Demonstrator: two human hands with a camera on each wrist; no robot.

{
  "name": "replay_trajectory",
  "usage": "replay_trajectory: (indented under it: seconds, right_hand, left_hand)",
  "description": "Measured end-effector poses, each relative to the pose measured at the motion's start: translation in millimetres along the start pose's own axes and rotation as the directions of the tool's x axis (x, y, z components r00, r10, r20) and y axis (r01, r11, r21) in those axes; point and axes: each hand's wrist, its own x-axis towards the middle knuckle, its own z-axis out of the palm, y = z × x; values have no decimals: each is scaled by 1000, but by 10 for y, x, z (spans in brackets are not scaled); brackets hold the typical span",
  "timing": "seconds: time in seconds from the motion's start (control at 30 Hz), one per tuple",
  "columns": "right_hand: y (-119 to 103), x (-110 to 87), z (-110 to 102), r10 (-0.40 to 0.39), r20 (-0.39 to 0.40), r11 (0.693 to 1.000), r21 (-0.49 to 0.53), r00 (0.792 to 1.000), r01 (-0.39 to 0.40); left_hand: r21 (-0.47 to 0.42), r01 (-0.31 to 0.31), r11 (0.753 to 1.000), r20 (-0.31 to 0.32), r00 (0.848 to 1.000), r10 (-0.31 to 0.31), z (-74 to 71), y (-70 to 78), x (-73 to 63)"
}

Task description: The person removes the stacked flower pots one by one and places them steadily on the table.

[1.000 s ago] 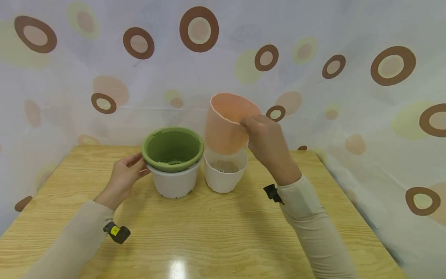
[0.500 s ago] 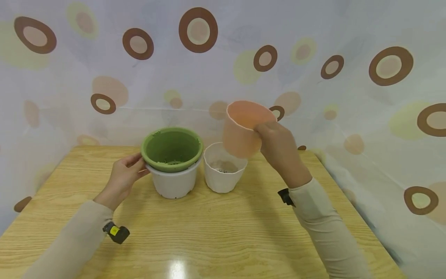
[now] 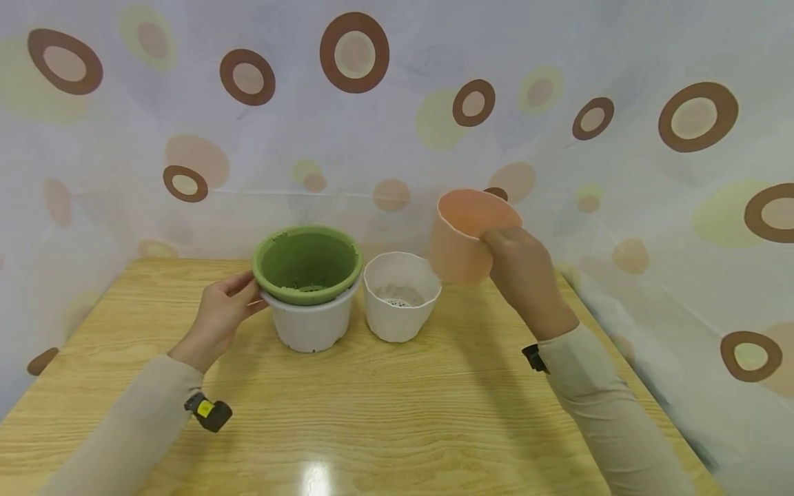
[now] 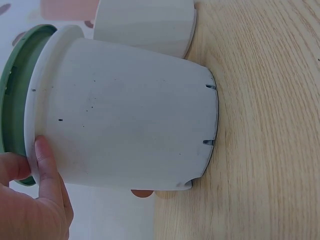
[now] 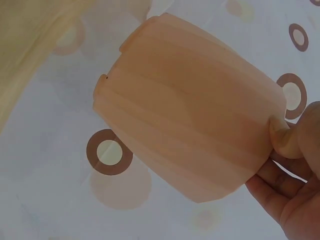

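My right hand (image 3: pixel 524 275) pinches the rim of a peach-coloured flower pot (image 3: pixel 462 256), held up over the table's back right. In the right wrist view the thumb presses the outside of the peach pot (image 5: pixel 190 110), near its rim. A green flower pot (image 3: pixel 307 265) sits nested in a white flower pot (image 3: pixel 313 324). My left hand (image 3: pixel 217 313) grips these two at their left rims. The left wrist view has the thumb at the green rim (image 4: pixel 14 100) and a finger against the white pot (image 4: pixel 130 110), just under its lip.
Right beside the nested pair, a second white flower pot (image 3: pixel 399 313) with a wavy rim stands upright, holes in its bottom. The wooden table (image 3: pixel 372 413) ends at a patterned cloth (image 3: pixel 279 158) at the back and right.
My right hand has carried the peach pot to the right and a little lower, from above the wavy-rimmed white pot to beside it. The left hand and nested pots have stayed still.
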Motion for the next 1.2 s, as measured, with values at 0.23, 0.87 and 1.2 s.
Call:
replay_trajectory:
  seconds: [0.23,0.87,1.2]
  right_hand:
    - [111,-95,-6,20,-11,999,-36,1000,-20]
    - [198,-517,213,67,68,996,-64,995,-63]
    - [182,-731,381,103,143,994,-52,984,-97]
  left_hand:
    - [-2,-3,1000,2,1000,3,-11,-5,11]
    - [-30,-14,999,15,1000,15,-3,-24,8]
    - [-26,-7,1000,2,1000,7,-5,-34,16]
